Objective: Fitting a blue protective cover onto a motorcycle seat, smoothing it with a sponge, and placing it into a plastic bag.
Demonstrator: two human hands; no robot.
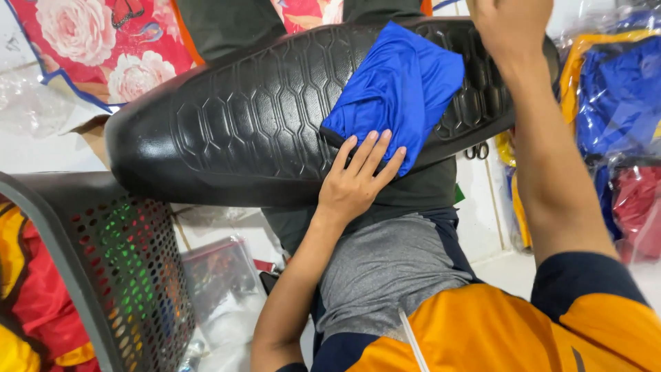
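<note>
One blue garment, already folded into a compact bundle, lies on the black padded seat; left hand presses flat, fingers spread, on its near edge; right hand, far right, grip indiscernible; bagging seemingly remains.

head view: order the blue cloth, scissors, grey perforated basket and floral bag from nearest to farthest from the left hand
From the left hand:
1. blue cloth, touching its fingertips, on the black seat
2. scissors, off to the right
3. grey perforated basket, lower left
4. floral bag, top left
</note>
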